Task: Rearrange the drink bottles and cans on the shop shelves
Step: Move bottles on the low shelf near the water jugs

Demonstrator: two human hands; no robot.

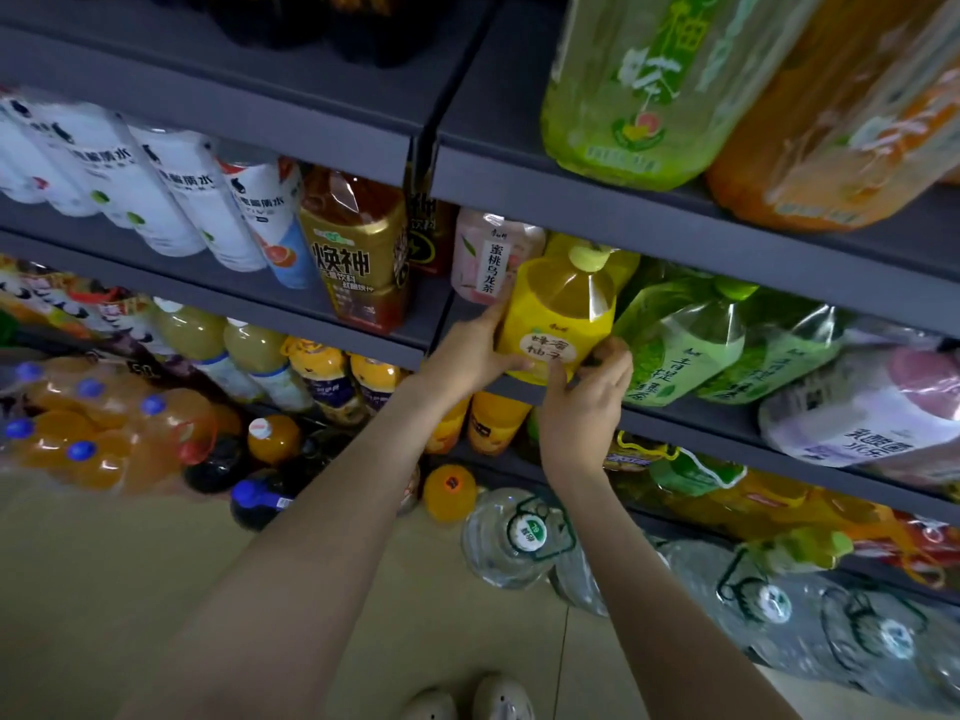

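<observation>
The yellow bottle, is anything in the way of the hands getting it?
Nothing visible. The left hand and right hand hold the yellow bottle at the front edge of the shelf. A pink peach tea bottle stands close on its left, green tea bottles on its right.

The yellow bottle [558,314] wears a pale green cap and a white oval label (dark lettering). The pink bottle [485,257] carries a white panel; the shelves [675,220] are dark grey.

Shop: shelves [363,314] crowded with bottled drinks [353,252].
</observation>
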